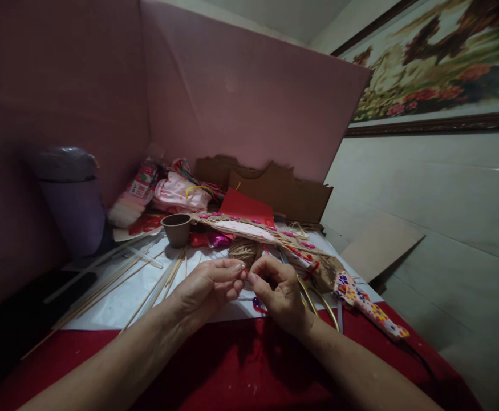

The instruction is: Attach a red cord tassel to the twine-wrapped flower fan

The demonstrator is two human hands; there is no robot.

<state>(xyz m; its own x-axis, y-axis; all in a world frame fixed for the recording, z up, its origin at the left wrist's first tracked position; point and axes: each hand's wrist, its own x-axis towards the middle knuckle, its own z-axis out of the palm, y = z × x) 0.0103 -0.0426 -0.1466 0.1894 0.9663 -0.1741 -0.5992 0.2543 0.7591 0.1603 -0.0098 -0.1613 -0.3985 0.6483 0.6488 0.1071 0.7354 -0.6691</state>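
Note:
My left hand (210,285) and my right hand (281,294) meet above the near part of the table, both closed in a pinch. Between their fingertips shows a bit of red string (246,274), very small in view. A shiny dark blue-purple bead (256,303) with red string beside it shows just below, next to my right hand. Right behind the fingers lies a ball of brown twine (244,249). A long woven piece (244,229) with a white dotted panel and pink trim stretches across behind it.
Thin sticks (174,274) and a small brown cup (176,229) are on the left. Gold-coloured hoops (324,302) and scissors (284,257) lie near my right wrist. A flower-patterned strip (373,311) crosses the right edge. Cardboard (283,191) and a purple bin (73,208) stand behind.

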